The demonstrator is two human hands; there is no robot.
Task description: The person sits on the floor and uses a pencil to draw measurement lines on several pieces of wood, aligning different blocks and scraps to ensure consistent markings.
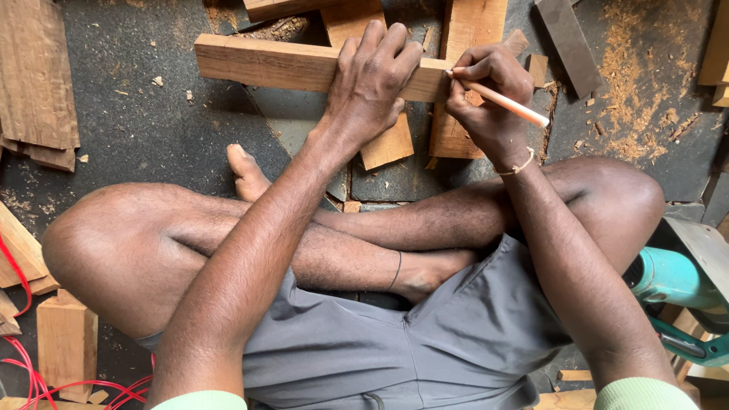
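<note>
Pencil (pixel 505 102) tip on wood bar (pixel 266 64)

Two hands are at work: the left hand (pixel 370 87) and the right hand (pixel 486 99). One pencil (pixel 505 103) is in view. One wooden bar (pixel 266 64) lies crosswise over about three planks (pixel 465 30), though overlap hides their edges. One teal power tool (pixel 676 277) sits at the right. One red cable (pixel 30 364) coils at lower left, beside one upright wood block (pixel 67 345).
</note>
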